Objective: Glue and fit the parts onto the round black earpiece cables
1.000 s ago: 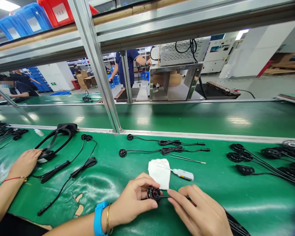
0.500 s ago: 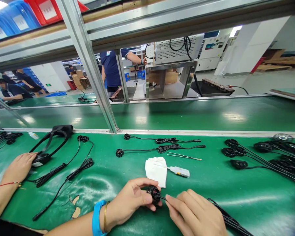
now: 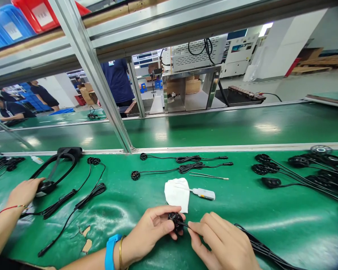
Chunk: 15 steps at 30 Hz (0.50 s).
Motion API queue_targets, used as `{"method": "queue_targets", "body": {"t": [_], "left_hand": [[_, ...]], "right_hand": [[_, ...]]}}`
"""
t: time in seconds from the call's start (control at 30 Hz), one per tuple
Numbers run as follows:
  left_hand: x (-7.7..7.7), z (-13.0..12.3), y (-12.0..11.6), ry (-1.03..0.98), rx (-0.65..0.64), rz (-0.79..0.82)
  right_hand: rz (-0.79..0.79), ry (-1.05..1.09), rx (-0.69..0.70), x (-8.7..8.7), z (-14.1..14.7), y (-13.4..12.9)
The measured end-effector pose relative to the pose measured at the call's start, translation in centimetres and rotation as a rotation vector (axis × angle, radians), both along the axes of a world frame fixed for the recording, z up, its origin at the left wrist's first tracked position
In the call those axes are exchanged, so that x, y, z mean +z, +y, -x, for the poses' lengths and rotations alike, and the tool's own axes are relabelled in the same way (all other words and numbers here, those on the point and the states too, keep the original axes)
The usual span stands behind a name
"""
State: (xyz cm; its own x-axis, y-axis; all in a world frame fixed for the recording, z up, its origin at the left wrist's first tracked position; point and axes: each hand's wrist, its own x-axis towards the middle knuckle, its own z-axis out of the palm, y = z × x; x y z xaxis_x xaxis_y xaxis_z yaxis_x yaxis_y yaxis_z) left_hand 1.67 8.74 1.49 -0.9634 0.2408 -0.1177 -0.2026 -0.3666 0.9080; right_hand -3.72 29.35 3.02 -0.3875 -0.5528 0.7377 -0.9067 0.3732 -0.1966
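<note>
My left hand (image 3: 152, 232), with a blue wristband and a gold bracelet, holds a small round black part (image 3: 175, 220) between thumb and fingers. A thin black cable (image 3: 185, 225) comes out of its right side. My right hand (image 3: 222, 240) pinches that cable close to the part. From under my right hand a bundle of black cable (image 3: 266, 247) runs toward the lower right. Just beyond my hands lie a folded white cloth (image 3: 177, 193) and a small white bottle with a thin nozzle (image 3: 204, 194). Tweezers (image 3: 210, 176) rest farther back.
Two cabled round parts (image 3: 135, 175) lie behind the cloth. Heaped black parts (image 3: 323, 176) sit at right. A co-worker's hand (image 3: 24, 193) touches a black headset (image 3: 46, 185) at left, near coiled cables (image 3: 94, 191). A metal post (image 3: 92, 75) rises at the table's back edge.
My hands keep the same grip on the round part and its cable. The view has shifted slightly. The person behind the frame has moved left, and their outstretched arm no longer shows.
</note>
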Motion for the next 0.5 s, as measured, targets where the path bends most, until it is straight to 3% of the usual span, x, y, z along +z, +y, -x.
{"method": "queue_targets", "body": {"t": [0.23,0.5], "left_hand": [[0.0,-0.5,0.2,-0.024,0.046,0.000],[0.5,-0.6,1.2,-0.044,0.140,0.151]], "right_hand": [[-0.001,0.022,-0.010,-0.5,-0.2,-0.6],[-0.018,0.029,-0.012,-0.6,-0.4,-0.8]]}}
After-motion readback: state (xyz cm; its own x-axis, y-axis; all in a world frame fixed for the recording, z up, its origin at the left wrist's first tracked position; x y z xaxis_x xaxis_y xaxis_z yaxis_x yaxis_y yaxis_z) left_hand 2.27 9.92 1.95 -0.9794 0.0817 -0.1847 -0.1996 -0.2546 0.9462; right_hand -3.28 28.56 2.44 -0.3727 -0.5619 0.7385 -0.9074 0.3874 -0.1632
